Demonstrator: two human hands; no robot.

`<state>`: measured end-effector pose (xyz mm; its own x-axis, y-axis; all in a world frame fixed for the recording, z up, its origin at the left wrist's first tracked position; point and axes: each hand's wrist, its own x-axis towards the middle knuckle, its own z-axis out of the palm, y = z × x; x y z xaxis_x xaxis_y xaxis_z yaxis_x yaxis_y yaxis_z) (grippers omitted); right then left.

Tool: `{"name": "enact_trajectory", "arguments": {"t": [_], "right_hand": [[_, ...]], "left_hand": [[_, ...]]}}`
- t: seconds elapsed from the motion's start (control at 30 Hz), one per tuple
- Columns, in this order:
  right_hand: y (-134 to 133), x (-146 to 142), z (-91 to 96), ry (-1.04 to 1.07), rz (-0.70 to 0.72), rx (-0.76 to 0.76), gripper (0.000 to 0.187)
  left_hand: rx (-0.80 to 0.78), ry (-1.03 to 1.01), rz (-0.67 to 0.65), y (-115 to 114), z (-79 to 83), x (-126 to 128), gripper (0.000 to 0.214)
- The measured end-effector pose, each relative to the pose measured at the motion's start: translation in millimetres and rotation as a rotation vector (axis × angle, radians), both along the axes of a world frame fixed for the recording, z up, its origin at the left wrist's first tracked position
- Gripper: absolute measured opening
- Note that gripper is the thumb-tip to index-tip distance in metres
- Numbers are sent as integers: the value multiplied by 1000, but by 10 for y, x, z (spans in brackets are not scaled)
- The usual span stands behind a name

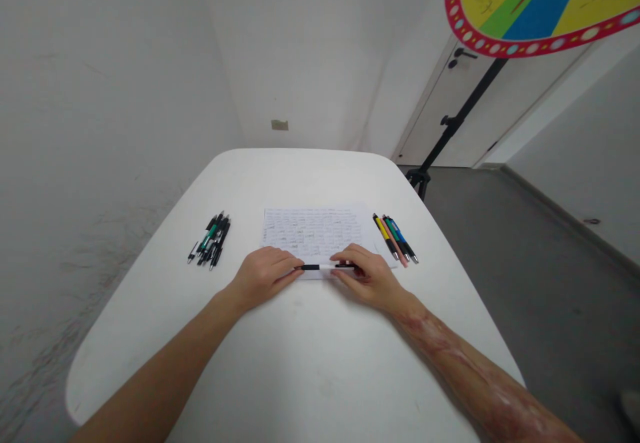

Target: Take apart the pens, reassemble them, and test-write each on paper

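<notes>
A black and white pen point(320, 267) lies crosswise between my two hands, over the lower edge of a handwritten sheet of paper point(313, 226). My left hand point(265, 273) pinches its left end between thumb and fingers. At the other end, my right hand point(367, 273) has its thumb and fingertips closed round the pen's clip end. Part of the pen's right end is hidden by the fingers. Both hands rest low, close to the white table point(300, 356).
Left of the paper sits a loose pile of mostly black pens point(213, 240). Several coloured pens point(395, 238) lie side by side at the paper's right. Beyond the table, a colourful wheel point(530, 10) stands on a black pole point(463, 116) near a white door point(450, 123).
</notes>
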<state>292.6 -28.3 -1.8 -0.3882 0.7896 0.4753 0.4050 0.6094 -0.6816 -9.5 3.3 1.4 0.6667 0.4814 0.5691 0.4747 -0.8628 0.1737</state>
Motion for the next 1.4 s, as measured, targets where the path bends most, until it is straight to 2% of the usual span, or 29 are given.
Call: {"name": "enact_trajectory", "arguments": {"t": [0.17,0.43,0.6,0.87,1.2,1.4], "right_hand": [[14,-14,20,178,-107,-100,13],[-1,17,-16,240,-114,-77,13],[-38,55,-11,224,-19,-147,16],[-25,46,17,200,77,-242,14],[-11,39,49,196,117,-285,13],[16,28,24,258,170,-250,13]], "left_hand": [[-33,-3,23,-6,0,-9,18],[16,-3,-10,-25,22,-6,14],[90,-43,-60,-9,14,-5,8],[109,-16,-60,-24,32,2,13],[86,0,-53,-16,-27,-23,14],[81,11,-47,-18,-10,-19,15]]}}
